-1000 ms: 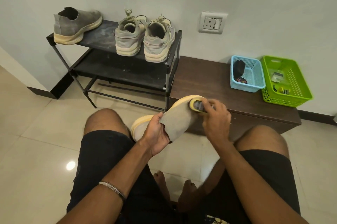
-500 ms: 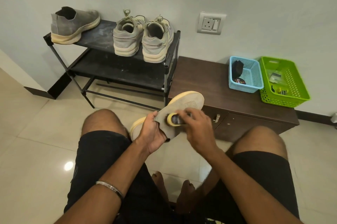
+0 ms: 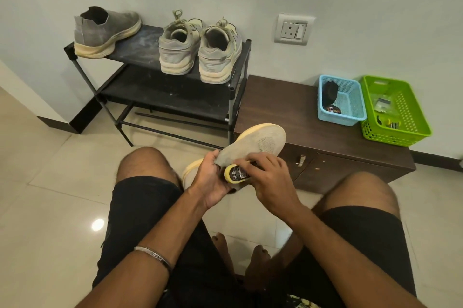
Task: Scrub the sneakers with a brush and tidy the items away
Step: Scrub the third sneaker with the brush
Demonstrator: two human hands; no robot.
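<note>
A grey sneaker (image 3: 253, 143) with a cream sole is held tilted above my knees, toe pointing up and right. My left hand (image 3: 209, 178) grips it near the heel opening. My right hand (image 3: 269, 178) presses a small yellow-rimmed brush (image 3: 235, 174) with a dark label against the sneaker's side, close to the heel. Its matching grey sneaker (image 3: 105, 29) rests on the top of the black shoe rack (image 3: 140, 57). A pair of laced grey sneakers (image 3: 200, 49) stands beside it, heels toward me.
A low dark wooden cabinet (image 3: 288, 112) stands right of the rack. It carries a blue basket (image 3: 350, 117) with a dark item inside and a green basket (image 3: 411, 137) with small items. A wall socket (image 3: 293, 29) is above. Pale floor tiles lie all around my legs.
My right hand has drawn the brush from the sneaker's toe down along its side to the heel end. The left hand kept its hold.
</note>
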